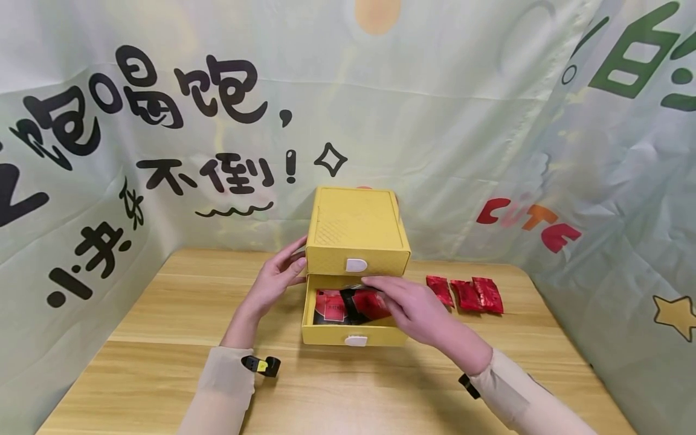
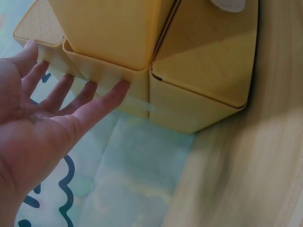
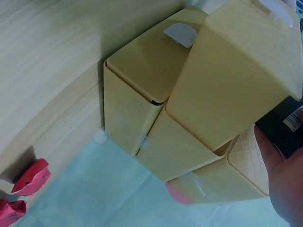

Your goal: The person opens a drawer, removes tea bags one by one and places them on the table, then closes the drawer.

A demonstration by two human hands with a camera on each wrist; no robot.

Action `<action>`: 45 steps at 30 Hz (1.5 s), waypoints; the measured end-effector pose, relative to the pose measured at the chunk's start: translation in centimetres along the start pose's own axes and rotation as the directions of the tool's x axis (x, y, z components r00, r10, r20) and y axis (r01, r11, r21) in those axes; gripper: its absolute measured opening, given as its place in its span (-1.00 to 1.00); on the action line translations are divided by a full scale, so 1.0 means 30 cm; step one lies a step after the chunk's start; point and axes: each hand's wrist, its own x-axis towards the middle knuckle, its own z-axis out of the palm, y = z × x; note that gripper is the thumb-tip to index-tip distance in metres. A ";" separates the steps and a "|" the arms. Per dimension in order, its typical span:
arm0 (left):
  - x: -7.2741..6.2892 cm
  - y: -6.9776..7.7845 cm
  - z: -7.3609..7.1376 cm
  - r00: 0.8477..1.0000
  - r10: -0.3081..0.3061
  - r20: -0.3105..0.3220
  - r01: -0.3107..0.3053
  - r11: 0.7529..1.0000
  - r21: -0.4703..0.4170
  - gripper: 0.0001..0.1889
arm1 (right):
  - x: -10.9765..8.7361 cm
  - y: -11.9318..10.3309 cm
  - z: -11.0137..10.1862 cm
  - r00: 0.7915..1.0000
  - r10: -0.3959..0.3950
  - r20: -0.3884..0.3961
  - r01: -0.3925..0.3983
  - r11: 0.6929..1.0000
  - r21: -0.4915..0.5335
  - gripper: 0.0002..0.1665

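Note:
A stacked yellow drawer box (image 1: 359, 217) stands at the back of the table, its middle drawer (image 1: 326, 335) pulled out. In the drawer lie red and black packets (image 1: 331, 307). My right hand (image 1: 421, 308) reaches over the drawer's right side. In the right wrist view it holds a dark packet (image 3: 284, 125) with a barcode at the drawer's top edge; its fingertips are partly hidden. My left hand (image 1: 274, 278) is at the box's left side. Seen from the left wrist, its spread fingers (image 2: 102, 106) are right at the yellow side wall.
Three small red packets (image 1: 469, 295) lie on the wooden table (image 1: 228, 314) to the right of the box. A printed cloth (image 1: 435, 139) hangs behind and on both sides. The lower drawer (image 3: 142, 61) below the pulled-out one is closed.

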 end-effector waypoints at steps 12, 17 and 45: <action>-0.001 0.003 0.002 1.000 -0.001 -0.001 0.001 1.000 0.002 -0.41 | -0.082 -0.010 -0.051 0.977 -0.035 -0.212 0.039 0.999 0.016 -0.51; -0.002 0.004 0.003 1.000 -0.002 0.001 0.002 1.000 -0.001 -0.41 | -0.117 0.000 -0.074 0.953 -0.050 -0.299 0.043 0.999 -0.032 -0.54; -0.002 0.005 0.003 1.000 -0.002 0.000 0.002 1.000 -0.011 -0.41 | -0.436 0.154 -0.206 0.970 0.221 -0.103 -0.241 0.930 -0.276 -0.38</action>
